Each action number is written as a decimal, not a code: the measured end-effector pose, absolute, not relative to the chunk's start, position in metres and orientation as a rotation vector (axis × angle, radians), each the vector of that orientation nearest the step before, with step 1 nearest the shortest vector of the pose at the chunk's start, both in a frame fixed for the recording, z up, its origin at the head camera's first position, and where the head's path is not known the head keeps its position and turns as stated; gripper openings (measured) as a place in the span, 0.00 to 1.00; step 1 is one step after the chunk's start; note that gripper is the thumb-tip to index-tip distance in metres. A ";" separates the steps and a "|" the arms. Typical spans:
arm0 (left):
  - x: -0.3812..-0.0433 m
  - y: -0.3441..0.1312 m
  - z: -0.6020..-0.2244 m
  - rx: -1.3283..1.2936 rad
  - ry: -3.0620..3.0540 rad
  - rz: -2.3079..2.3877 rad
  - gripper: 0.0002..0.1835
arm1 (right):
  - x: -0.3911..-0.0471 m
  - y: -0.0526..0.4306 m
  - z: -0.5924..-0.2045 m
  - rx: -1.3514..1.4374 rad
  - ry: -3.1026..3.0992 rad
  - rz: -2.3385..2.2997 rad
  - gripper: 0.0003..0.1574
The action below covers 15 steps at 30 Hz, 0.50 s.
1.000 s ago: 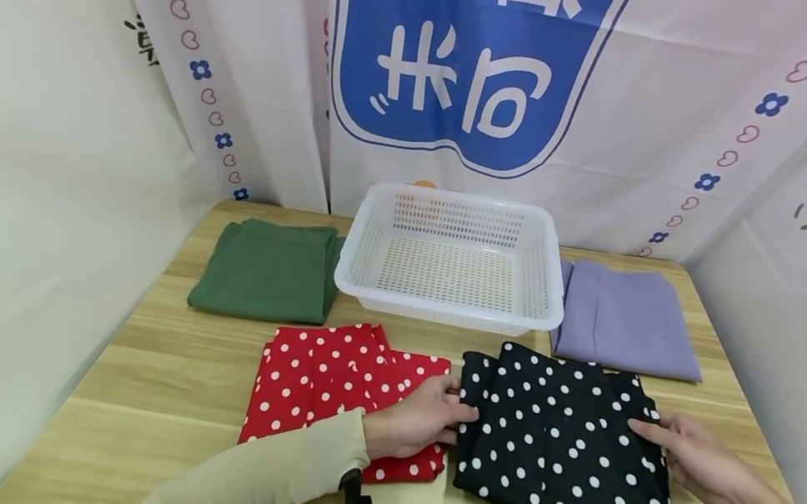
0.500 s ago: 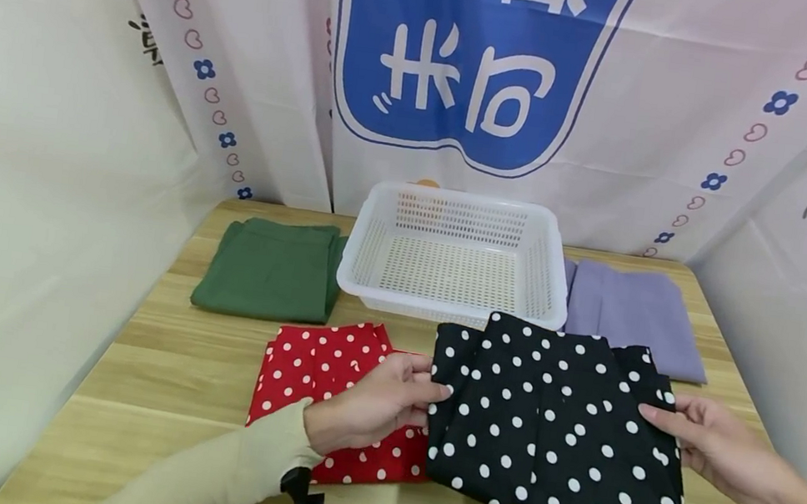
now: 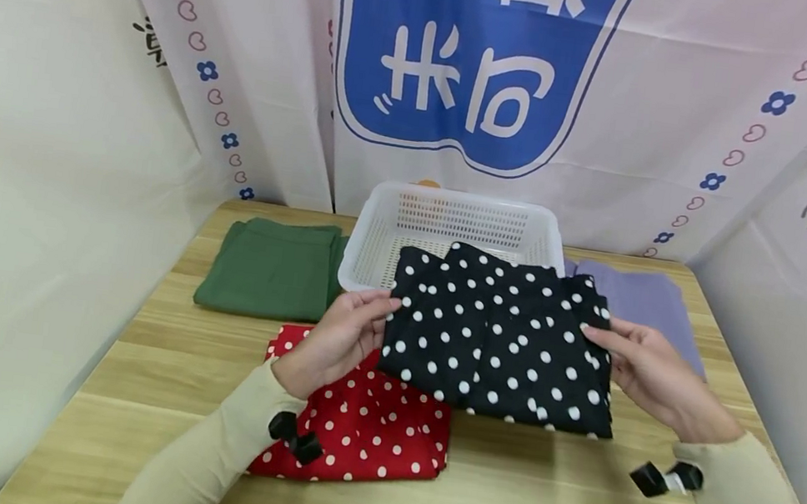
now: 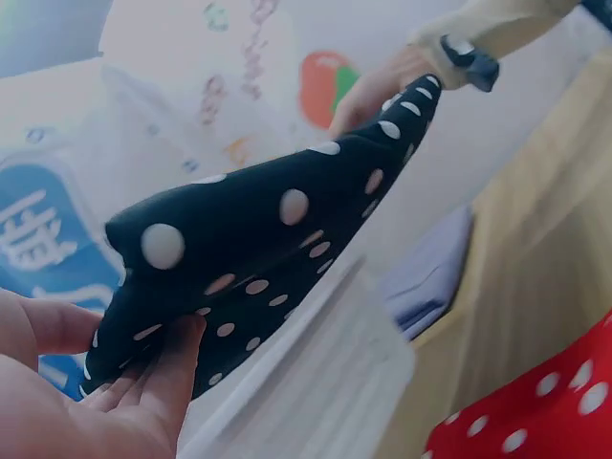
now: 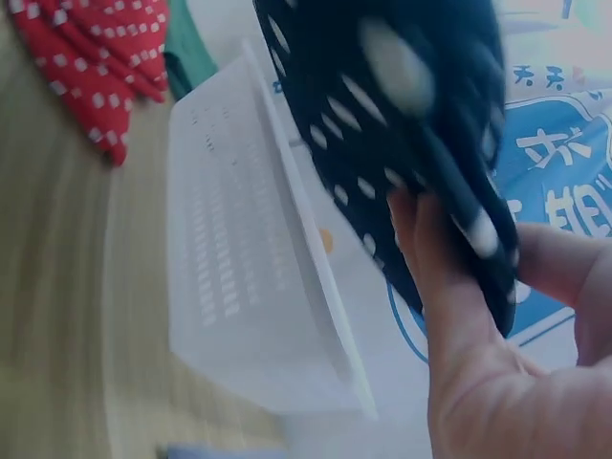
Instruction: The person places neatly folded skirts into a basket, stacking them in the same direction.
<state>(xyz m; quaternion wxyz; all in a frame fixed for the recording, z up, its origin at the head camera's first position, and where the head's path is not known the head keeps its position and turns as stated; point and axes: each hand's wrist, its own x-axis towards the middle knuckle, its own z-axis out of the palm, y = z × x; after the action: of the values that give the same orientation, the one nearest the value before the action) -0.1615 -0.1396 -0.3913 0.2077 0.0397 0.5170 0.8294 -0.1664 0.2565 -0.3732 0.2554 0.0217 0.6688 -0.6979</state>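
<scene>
A folded black cloth with white polka dots hangs in the air between both hands, in front of the white basket and covering part of it. My left hand pinches its left edge, thumb on the near face and fingers behind. At the opposite edge my right hand pinches it the same way. Both wrist views show the cloth between thumb and fingers, with the basket close by. Below the left forearm lies a folded red polka-dot cloth, partly hidden by that arm.
On the wooden table, a folded green cloth lies left of the basket. A folded purple cloth lies to its right, partly behind my right hand. A printed curtain hangs behind the table.
Both hands have lifted the black polka-dot cloth off the table and carried it up, forward and somewhat left, to the basket's front. The red, green and purple cloths have stayed in place.
</scene>
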 end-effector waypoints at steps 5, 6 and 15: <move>-0.185 -0.152 -0.392 0.058 1.433 2.404 0.16 | -0.199 0.231 -0.376 0.057 1.679 -2.049 0.47; -0.191 -0.155 -0.392 0.052 1.443 2.414 0.16 | -0.205 0.226 -0.377 0.051 1.665 -2.076 0.46; -0.243 -0.162 -0.383 -0.065 1.539 2.472 0.14 | -0.259 0.196 -0.377 0.110 1.626 -2.250 0.45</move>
<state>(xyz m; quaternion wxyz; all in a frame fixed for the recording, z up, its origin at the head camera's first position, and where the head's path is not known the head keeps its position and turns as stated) -0.2429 -0.1617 -0.3830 0.1142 -0.0222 0.5248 0.8432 -0.2587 0.1956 -0.3773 0.1805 0.0388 0.5757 -0.7966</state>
